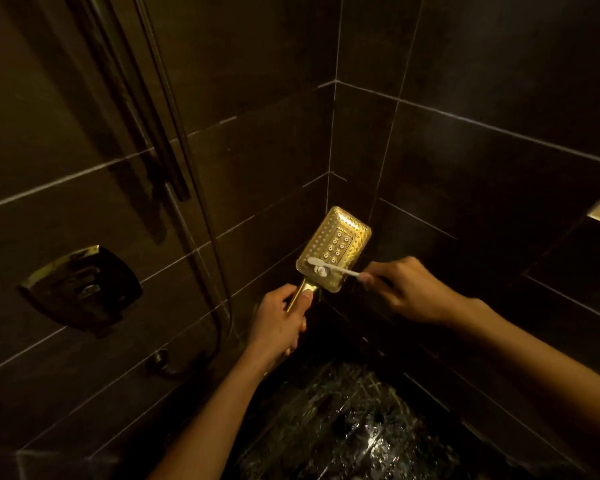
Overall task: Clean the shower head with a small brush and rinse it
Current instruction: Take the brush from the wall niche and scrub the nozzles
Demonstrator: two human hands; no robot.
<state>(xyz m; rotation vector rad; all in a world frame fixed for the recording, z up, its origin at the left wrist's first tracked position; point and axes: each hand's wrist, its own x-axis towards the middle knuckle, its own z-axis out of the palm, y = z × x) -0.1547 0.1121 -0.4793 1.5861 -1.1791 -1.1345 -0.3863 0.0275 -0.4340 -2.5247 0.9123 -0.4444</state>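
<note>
Gold perforated shower head (333,249), left hand (278,323) gripping; right hand (409,289) apparently pinches white brush (340,269).

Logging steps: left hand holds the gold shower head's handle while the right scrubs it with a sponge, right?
Not a sponge. The head view shows the right hand scrubbing the shower head with a small white brush; the left hand holds the handle.

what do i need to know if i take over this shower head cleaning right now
Left hand grips the gold shower head by its handle, nozzle face toward the camera.
Right hand holds the white toothbrush, its head on the face's lower edge by a white dab.
Done: brushing begun.
Left: rest of the face, then rinsing.
</note>
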